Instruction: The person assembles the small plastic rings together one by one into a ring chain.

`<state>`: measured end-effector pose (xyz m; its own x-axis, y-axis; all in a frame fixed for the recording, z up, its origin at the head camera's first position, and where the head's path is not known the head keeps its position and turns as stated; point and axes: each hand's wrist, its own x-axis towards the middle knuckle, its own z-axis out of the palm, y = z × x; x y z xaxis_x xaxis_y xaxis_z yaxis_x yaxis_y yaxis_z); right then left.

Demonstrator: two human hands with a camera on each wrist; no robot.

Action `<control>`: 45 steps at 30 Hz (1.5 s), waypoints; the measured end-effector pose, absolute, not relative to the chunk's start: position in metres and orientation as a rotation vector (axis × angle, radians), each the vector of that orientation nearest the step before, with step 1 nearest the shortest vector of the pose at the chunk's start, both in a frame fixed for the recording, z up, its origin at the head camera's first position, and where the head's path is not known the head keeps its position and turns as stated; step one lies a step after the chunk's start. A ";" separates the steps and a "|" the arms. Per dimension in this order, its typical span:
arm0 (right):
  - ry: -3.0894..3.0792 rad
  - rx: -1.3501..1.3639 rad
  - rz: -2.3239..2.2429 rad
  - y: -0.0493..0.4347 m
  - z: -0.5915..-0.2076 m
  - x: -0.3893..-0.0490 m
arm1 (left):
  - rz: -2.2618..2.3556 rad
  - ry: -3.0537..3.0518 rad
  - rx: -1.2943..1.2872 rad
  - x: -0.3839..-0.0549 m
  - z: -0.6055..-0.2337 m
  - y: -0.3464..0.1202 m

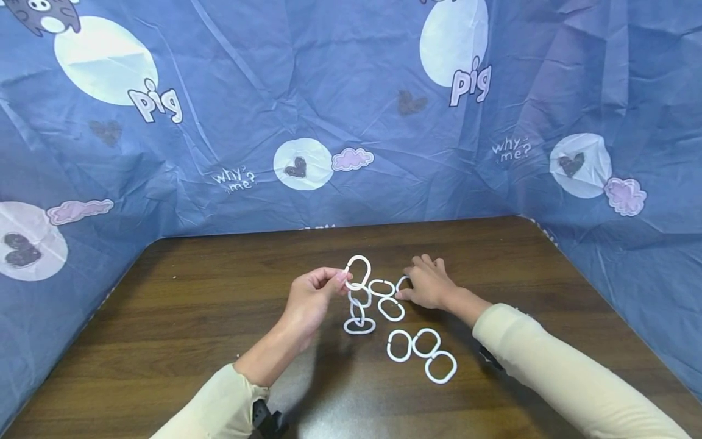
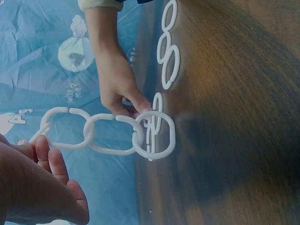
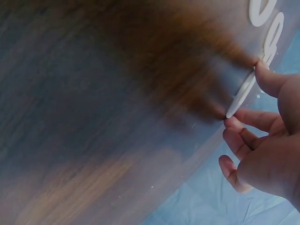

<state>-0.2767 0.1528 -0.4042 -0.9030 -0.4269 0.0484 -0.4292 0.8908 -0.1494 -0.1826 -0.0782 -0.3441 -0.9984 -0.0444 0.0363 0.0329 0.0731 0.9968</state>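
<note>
My left hand (image 1: 307, 299) pinches the top link of a hanging chain of several white plastic links (image 1: 370, 268) between thumb and fingers. In the head view its lowest link (image 1: 359, 333) appears close over the table. In the left wrist view, the chain's oval links (image 2: 111, 152) each show a small gap. To the right, my right hand (image 1: 430, 283) reaches down to the tabletop, thumb and fingertips at opposite ends of a single white link (image 3: 241, 96). Part of that link is hidden by the hand in the head view. Two loose links (image 1: 391, 299) lie just left of it.
Nearer me on the brown wooden table (image 1: 192, 329) lie three more white links (image 1: 389, 346), close together. A blue printed cloth (image 1: 247, 110) hangs behind the table and along both sides.
</note>
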 end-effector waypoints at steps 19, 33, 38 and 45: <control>-2.995 0.690 0.359 0.154 -0.403 -0.279 | -2.127 -2.253 0.000 -0.182 -0.344 -0.076; -2.697 0.863 0.609 0.155 -0.388 -0.278 | -2.119 -2.276 -0.004 -0.181 -0.344 -0.076; -2.590 0.885 0.772 0.152 -0.373 -0.277 | -2.118 -2.285 0.005 -0.181 -0.345 -0.076; -2.537 0.858 0.944 0.149 -0.357 -0.274 | -2.110 -2.278 -0.029 -0.181 -0.346 -0.075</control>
